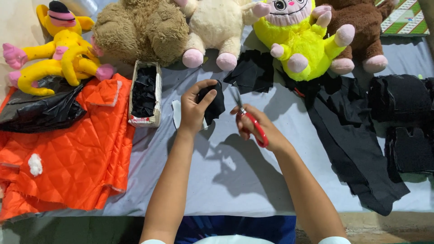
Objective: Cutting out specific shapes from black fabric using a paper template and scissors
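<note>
At the centre of the grey cloth-covered desk (235,180), the left hand (195,108) holds a small piece of black felt fabric (216,105), its grip closed on it with thumb and fingers pinching the piece just above the desk. At three o'clock from it, just beside, the right hand (257,127) has its grip closed through the loops of a pair of red-handled scissors (251,121), whose metal blades point toward twelve o'clock, near the edge of the felt. Under the left hand lies a white paper pattern piece (176,115). At nine o'clock from the left hand stands a narrow open cardboard box filled with black fabric cut-outs (144,92), and beyond it a quilted orange fabric sheet (77,153) with a black plastic bag (40,108) on its upper part. Along twelve o'clock sit plush toys: a yellow long-limbed doll (58,49), a tan bear (140,29), a cream animal (217,31), a bright yellow-green monster (298,40) and a brown bear (361,31). At three o'clock, well apart, lie long black fabric strips (352,135) and stacked black cut pieces (402,122).
</note>
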